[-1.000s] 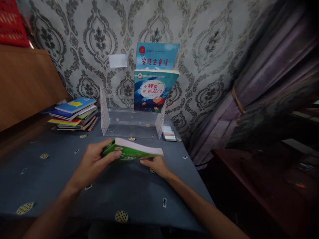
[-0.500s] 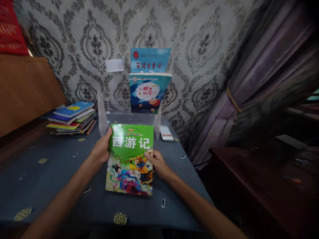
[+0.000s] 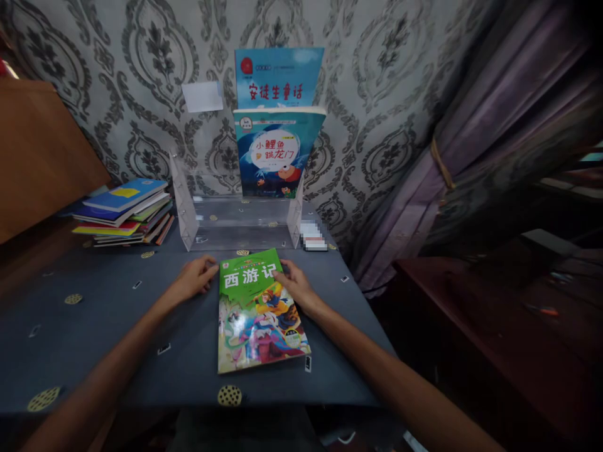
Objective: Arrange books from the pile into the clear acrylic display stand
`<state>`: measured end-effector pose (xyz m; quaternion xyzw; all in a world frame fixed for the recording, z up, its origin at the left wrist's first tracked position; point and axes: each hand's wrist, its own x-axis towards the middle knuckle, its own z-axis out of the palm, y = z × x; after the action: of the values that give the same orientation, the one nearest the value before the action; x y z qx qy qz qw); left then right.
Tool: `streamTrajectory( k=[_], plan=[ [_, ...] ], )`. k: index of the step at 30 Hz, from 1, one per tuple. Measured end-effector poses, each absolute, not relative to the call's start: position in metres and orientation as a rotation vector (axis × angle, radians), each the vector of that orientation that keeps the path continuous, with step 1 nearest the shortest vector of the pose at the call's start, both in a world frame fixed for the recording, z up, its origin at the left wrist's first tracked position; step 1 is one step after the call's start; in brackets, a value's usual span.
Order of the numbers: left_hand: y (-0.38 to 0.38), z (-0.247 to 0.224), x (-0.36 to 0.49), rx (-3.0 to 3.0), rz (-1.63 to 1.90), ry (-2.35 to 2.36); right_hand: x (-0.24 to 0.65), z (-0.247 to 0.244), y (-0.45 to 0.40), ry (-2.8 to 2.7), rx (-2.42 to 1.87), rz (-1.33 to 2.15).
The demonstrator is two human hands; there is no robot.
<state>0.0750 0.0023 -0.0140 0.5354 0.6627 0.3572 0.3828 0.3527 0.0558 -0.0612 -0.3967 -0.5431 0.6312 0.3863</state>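
Note:
A green book (image 3: 249, 314) with white characters lies tilted over the table, its top edge turned toward the left. My right hand (image 3: 296, 285) grips its upper right edge, thumb on the cover. Just off the upper left corner is my left hand (image 3: 198, 276), fingers curled and slightly apart, holding nothing. Behind the book stands a clear acrylic rack (image 3: 240, 237). On the rack's right side, a teal book (image 3: 268, 157) with a red fish stands in front of a light blue book (image 3: 277, 75).
A pile of books (image 3: 127, 210) is at the back left of the patterned blue tablecloth (image 3: 117, 351). A small white item (image 3: 314, 237), partly pixelated, lies right of the rack. A purple curtain (image 3: 409, 194) and a dark red surface (image 3: 471, 333) are at the right.
The green book has been lowered and turned, its bottom swinging right. My left hand has let go of its left edge. The view has shifted, and the rack appears larger.

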Motion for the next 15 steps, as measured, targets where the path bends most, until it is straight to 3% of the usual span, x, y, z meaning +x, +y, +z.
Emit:
streamTrajectory(
  k=[5, 10, 15],
  plan=[
    [0.001, -0.018, 0.082, 2.007, 0.798, 1.851, 0.369, -0.052, 0.065, -1.93, -1.212, 1.086],
    [-0.007, -0.03, 0.091, 2.194, 0.71, 1.939, 0.375, -0.036, 0.06, -2.194, -1.428, 0.453],
    [-0.011, -0.039, 0.088, 2.219, 0.787, 1.864, 0.341, -0.025, 0.045, -2.367, -0.979, 0.453]
  ],
)
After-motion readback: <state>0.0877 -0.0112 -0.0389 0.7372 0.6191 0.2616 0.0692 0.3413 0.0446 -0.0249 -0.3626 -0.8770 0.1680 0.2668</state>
